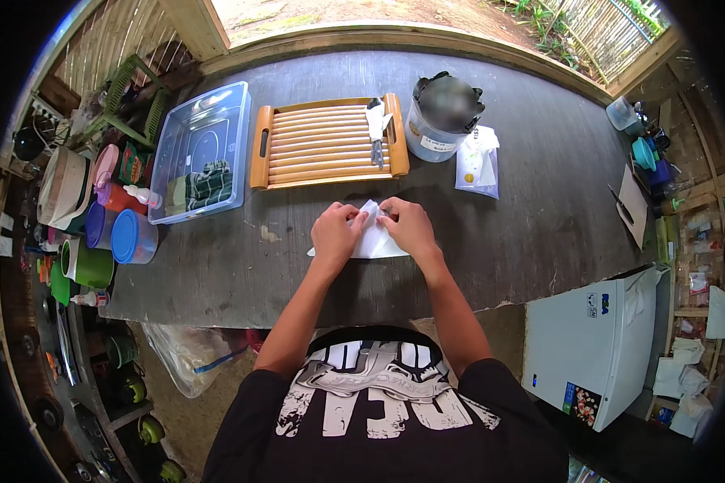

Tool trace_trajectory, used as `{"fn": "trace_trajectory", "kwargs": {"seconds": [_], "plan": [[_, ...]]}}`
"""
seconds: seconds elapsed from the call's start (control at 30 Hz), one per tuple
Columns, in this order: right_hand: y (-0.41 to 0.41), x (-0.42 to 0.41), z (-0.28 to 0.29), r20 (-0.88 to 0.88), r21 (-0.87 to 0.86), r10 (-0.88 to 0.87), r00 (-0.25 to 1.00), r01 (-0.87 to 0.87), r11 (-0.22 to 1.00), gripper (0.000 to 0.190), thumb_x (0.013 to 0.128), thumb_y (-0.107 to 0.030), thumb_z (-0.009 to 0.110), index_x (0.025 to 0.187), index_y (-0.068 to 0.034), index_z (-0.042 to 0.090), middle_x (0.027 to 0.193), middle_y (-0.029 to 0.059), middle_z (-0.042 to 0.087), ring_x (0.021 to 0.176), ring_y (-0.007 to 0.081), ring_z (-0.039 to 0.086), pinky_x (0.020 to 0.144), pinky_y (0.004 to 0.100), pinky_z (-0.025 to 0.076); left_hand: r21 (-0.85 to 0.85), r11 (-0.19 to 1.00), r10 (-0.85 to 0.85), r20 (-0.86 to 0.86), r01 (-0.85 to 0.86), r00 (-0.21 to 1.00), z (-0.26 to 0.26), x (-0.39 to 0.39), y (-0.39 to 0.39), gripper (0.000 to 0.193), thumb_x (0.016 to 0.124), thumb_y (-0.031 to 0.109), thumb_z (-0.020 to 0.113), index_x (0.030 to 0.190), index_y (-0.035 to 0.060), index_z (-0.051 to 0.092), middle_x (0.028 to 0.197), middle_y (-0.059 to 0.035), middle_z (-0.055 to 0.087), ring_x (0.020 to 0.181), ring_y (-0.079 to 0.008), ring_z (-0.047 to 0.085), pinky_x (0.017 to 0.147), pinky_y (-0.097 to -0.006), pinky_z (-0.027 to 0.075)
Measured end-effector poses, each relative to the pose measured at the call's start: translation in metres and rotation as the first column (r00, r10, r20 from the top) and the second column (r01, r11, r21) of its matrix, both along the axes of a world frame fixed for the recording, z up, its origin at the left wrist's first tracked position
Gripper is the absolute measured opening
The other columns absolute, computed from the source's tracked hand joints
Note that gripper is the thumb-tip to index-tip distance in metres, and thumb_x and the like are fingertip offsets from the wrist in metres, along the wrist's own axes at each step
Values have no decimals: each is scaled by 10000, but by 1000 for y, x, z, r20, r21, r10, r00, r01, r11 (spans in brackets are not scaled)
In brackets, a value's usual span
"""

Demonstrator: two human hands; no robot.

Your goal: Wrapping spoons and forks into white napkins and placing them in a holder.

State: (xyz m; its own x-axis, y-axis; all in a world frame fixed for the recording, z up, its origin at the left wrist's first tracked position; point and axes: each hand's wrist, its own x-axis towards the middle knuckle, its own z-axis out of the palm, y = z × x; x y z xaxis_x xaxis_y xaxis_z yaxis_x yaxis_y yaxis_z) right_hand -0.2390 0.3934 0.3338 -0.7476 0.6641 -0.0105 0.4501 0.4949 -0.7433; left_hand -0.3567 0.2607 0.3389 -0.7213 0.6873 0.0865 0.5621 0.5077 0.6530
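A white paper napkin (373, 241) lies on the dark tabletop, its upper part raised and pinched between both hands. My left hand (339, 232) grips its left side with thumb and fingers, while my right hand (408, 224) grips the right side; something small and dark shows at the right fingertips, too hidden to name. Just beyond the hands is a slatted wooden tray (326, 145). Across the tray's right end lies cutlery wrapped in a white napkin (377, 130). A pack of tissues (477, 163) rests to the right, beside a clear plastic tub (435, 139) with black plastic at its rim.
A clear plastic box (202, 139) holding a folded checked cloth (208, 184) stands left of the tray. Lidded containers (134, 236) and a green cup (89, 263) line the table's left edge. Brown board (633, 205) lies at far right; a white chest freezer (580, 344) stands below.
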Motion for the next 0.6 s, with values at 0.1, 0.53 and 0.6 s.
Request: {"fn": "trace_trajectory", "kwargs": {"seconds": [0.1,0.53,0.6], "plan": [[0,1,3,-18,-13,5,1000,-5,1000,244,822,-196,779,1027,-72,733,813,134,726,729,269,698,677,369,529,-20,1000,24,-14,-24,1000,-2,2,-4,219,828,305,770,916,104,768,891,-87,693,814,-308,694,716,-430,544],[-12,-3,-7,-65,150,-36,997,46,988,97,841,-173,736,879,-85,722,900,90,666,915,307,660,808,432,509,68,998,16,-45,-12,999,-9,6,-4,212,819,260,776,967,111,751,911,-76,680,896,-285,644,810,-406,487],[-13,0,-1,-282,224,71,957,-6,975,69,847,-123,731,866,-66,697,904,93,683,930,314,655,830,435,492,185,982,15,-245,32,969,-5,6,-5,296,837,258,768,1084,103,717,992,-85,707,974,-287,646,875,-406,483]]}}
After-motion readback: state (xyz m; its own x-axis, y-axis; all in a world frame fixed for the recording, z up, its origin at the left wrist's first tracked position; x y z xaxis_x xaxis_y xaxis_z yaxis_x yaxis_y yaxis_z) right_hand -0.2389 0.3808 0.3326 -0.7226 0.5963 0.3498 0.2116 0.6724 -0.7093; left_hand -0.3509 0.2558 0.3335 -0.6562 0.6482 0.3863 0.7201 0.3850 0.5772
